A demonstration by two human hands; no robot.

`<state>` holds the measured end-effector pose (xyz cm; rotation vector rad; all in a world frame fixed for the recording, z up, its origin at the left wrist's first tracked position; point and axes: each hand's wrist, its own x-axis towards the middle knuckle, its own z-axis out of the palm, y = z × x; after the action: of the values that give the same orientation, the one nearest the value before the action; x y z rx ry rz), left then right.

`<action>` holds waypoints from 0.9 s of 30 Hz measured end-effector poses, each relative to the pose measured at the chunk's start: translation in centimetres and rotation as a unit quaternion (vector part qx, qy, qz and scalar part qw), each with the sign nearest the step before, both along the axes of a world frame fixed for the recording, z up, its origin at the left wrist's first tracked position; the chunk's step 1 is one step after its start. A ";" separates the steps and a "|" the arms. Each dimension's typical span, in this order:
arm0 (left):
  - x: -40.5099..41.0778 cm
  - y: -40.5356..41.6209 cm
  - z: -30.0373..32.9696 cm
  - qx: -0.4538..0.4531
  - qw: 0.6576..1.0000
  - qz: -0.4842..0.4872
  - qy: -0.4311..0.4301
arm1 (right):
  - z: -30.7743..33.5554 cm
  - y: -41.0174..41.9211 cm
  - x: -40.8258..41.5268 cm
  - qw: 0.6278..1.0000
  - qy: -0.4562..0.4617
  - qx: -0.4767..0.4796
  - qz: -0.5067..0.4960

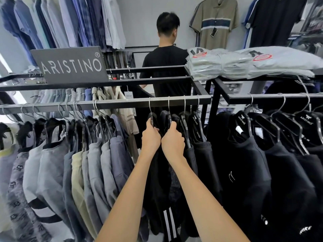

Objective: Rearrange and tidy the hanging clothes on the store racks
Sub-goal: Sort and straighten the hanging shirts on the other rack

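A dark metal rail (pixel 122 103) runs across the middle with clothes hanging from it. My left hand (pixel 151 137) grips a black hanger (pixel 151 117) that carries a black garment. Right beside it, my right hand (pixel 173 140) grips the neighbouring black hanger (pixel 168 117), also with a black garment. The two hands nearly touch. Two more black garments (pixel 201 137) hang to the right on the same rail. Grey, blue and cream shirts (pixel 97 154) hang packed together to the left, with a gap between them and my hands.
A second rail (pixel 272 96) at right holds black T-shirts (pixel 253 163). Folded bagged shirts (pixel 227 64) lie on the shelf above. A grey brand sign (pixel 70 64) stands at upper left. A person in a black T-shirt (pixel 166 67) stands behind the rack, facing away. Shirts hang on the back wall.
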<state>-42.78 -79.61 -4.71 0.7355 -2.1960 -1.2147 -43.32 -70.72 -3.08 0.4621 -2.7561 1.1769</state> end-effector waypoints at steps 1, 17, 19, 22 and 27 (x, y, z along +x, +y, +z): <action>-0.1 0.0 0.0 0.000 1.000 0.001 0.000 | -0.1 0.0 0.0 1.000 0.001 0.000 0.000; -0.5 0.6 0.0 0.007 1.000 0.017 0.016 | -0.2 0.3 -0.3 1.000 0.008 -0.008 0.018; -0.5 0.7 0.1 0.002 1.000 0.022 0.014 | -0.1 0.5 -0.2 1.000 0.007 -0.012 0.023; -0.5 0.6 0.1 0.003 1.000 0.025 0.011 | -0.1 0.6 -0.2 0.999 0.006 -0.016 0.029; -0.2 0.6 0.4 -0.008 0.999 0.029 -0.015 | -0.1 0.8 -0.6 0.999 0.004 -0.025 0.028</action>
<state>-42.99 -79.04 -4.27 0.8102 -2.1903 -1.1636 -43.88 -69.91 -3.21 0.5398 -2.7166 1.2490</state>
